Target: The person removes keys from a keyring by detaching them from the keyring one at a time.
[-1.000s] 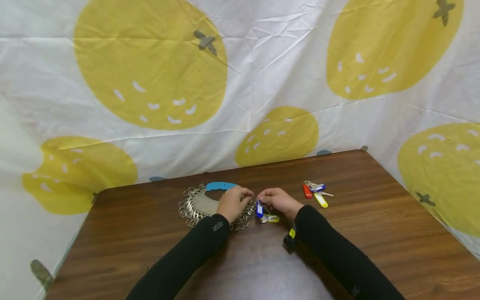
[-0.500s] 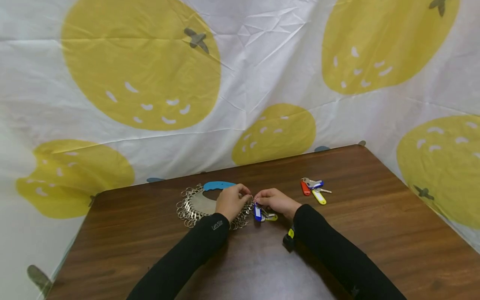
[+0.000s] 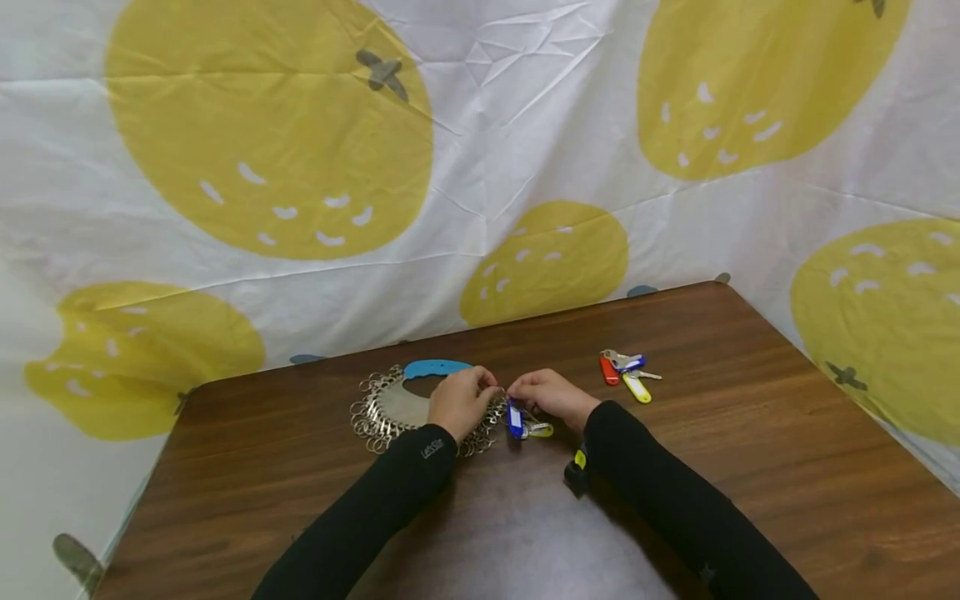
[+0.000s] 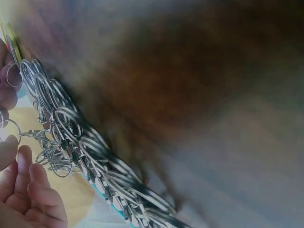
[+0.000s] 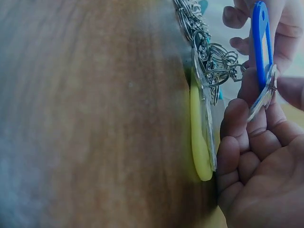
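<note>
A crescent-shaped metal plate with a blue handle (image 3: 435,367) lies on the table, its curved edge hung with many split rings (image 3: 369,422). My left hand (image 3: 457,404) is over its right side, thumb and finger pinching one split ring (image 4: 19,130) linked to the bunch. Just to the right, my right hand (image 3: 555,393) pinches a ring carrying keys and tags, fingertips close to the left hand's. A blue key tag (image 5: 261,45) hangs from it beside a key (image 5: 262,97). Below, a yellow key tag (image 5: 200,147) and another key are close to the table.
Farther right lie more keys with a red tag (image 3: 609,369), a blue tag and a yellow tag (image 3: 637,388). The brown wooden table (image 3: 300,500) meets a white cloth with yellow fruit print (image 3: 270,133) at the back. A dark wrist device (image 3: 576,475) is at the right sleeve.
The right hand has edged left, bringing the fingertips of both hands closer together. The hanging blue tag has shifted slightly with it. The head view has tilted and shifted a little.
</note>
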A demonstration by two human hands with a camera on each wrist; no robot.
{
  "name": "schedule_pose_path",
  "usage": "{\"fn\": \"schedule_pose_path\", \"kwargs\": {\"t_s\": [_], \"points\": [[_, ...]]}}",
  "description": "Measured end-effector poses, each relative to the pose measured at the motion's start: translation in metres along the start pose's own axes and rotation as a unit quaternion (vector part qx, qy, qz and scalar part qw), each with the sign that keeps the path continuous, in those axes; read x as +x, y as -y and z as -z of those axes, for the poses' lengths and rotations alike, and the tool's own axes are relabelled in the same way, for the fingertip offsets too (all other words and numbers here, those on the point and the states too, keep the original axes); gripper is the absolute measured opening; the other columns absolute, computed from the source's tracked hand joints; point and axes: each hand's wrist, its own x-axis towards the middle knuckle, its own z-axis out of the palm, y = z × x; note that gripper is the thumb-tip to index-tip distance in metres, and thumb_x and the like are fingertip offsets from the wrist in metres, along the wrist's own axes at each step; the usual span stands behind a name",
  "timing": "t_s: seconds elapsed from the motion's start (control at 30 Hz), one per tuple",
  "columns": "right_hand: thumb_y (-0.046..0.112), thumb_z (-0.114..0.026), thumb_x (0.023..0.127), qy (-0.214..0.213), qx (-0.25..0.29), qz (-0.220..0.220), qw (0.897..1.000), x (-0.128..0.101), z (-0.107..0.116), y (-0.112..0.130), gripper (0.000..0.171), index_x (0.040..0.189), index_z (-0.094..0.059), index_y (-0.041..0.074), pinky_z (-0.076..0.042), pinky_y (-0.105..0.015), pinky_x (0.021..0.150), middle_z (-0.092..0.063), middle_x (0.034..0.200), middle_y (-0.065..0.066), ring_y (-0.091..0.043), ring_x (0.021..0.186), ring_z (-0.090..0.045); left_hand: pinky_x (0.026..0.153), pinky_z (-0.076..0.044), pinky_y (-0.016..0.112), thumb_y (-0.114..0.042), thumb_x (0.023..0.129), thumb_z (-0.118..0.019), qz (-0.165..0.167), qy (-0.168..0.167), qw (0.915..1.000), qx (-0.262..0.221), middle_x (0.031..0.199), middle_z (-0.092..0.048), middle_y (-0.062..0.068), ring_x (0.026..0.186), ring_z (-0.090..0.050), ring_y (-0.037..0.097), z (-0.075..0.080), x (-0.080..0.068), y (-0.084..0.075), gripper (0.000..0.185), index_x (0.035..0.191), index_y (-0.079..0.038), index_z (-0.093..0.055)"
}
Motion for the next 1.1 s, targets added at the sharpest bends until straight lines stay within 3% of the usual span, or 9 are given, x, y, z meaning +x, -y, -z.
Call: {"fn": "schedule_pose_path", "kwargs": {"t_s": [0.2, 0.4, 0.67, 0.83, 0.97, 1.1], "points": [[0.01, -0.052, 0.094, -0.021, 0.016, -0.006, 1.0, 0.001, 0.002, -0.003, 0.025, 0.097, -0.064, -0.011, -0.036, -0.021, 0.056, -0.046, 0.061, 0.005, -0.008, 0.056, -0.042, 0.057, -0.043, 0.025, -0.028, 0.091, -0.064, -0.04, 0.004, 0.9974, 0.059, 0.083, -0.066, -0.002, 0.069, -0.059, 0.012, -0.001, -0.004, -0.003, 0.008, 0.089, -0.019, -0.065], [0.008, -0.053, 0.091, -0.027, 0.034, -0.014, 0.999, 0.002, 0.003, -0.004, 0.022, 0.094, -0.066, -0.009, -0.036, -0.021, 0.053, -0.046, 0.056, 0.006, -0.007, 0.051, -0.042, 0.057, -0.048, 0.028, -0.025, 0.092, -0.062, -0.122, -0.025, 0.9825, 0.139, 0.085, -0.065, -0.002, 0.075, -0.063, 0.016, -0.003, -0.009, 0.0, 0.006, 0.091, -0.02, -0.062], [0.009, -0.052, 0.091, -0.006, 0.051, -0.016, 0.999, 0.005, 0.008, -0.004, 0.022, 0.097, -0.066, -0.007, -0.041, -0.022, 0.058, -0.054, 0.062, 0.008, -0.005, 0.057, -0.05, 0.051, -0.043, 0.026, -0.026, 0.093, -0.06, -0.167, -0.06, 0.973, 0.148, 0.081, -0.063, -0.004, 0.071, -0.061, 0.015, -0.003, -0.009, 0.003, 0.006, 0.09, -0.021, -0.061], [0.008, -0.05, 0.092, -0.001, 0.075, -0.034, 0.997, 0.005, 0.009, -0.002, 0.02, 0.089, -0.068, 0.002, -0.041, -0.023, 0.058, -0.055, 0.063, 0.008, -0.007, 0.057, -0.051, 0.047, -0.04, 0.023, -0.025, 0.093, -0.059, -0.212, -0.08, 0.9576, 0.177, 0.082, -0.064, -0.004, 0.07, -0.061, 0.013, -0.004, -0.011, 0.002, 0.006, 0.096, -0.021, -0.063], [0.009, -0.044, 0.093, 0.018, 0.043, -0.048, 0.998, 0.005, 0.005, 0.006, 0.025, 0.074, -0.06, 0.004, -0.036, -0.023, 0.054, -0.047, 0.055, 0.006, -0.009, 0.05, -0.042, 0.046, -0.036, 0.021, -0.024, 0.093, -0.06, -0.234, -0.08, 0.948, 0.201, 0.083, -0.065, -0.003, 0.071, -0.061, 0.013, -0.002, -0.013, 0.0, 0.008, 0.1, -0.02, -0.063], [0.015, -0.035, 0.097, 0.051, -0.048, -0.048, 0.996, 0.002, 0.002, 0.015, 0.028, 0.074, -0.048, 0.004, -0.029, -0.024, 0.05, -0.038, 0.054, 0.004, -0.008, 0.046, -0.03, 0.047, -0.036, 0.02, -0.024, 0.093, -0.059, -0.23, -0.069, 0.9497, 0.201, 0.085, -0.066, -0.003, 0.073, -0.062, 0.013, 0.0, -0.013, -0.002, 0.01, 0.101, -0.02, -0.063]]}}
